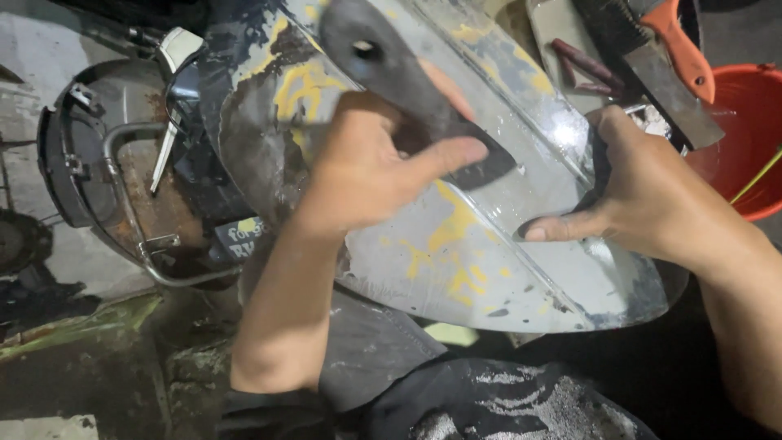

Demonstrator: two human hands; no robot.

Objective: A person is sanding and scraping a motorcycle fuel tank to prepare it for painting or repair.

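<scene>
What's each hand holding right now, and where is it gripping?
The left hand grips a dark flat pad by its lower end, pressed on the grey panel. The right hand clasps that panel's right edge.

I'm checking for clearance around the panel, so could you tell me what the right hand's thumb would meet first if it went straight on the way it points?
The right hand grips the grey, yellow-patched panel at its edge, thumb pointing left along the surface. Going straight on, it would likely first meet the left hand, which presses a dark flat pad on the panel; depth is unclear.

left hand: forearm raised, grip closed, thumb extended rightward | right hand: fingers curled, thumb pointing left, forearm entering from right
</scene>
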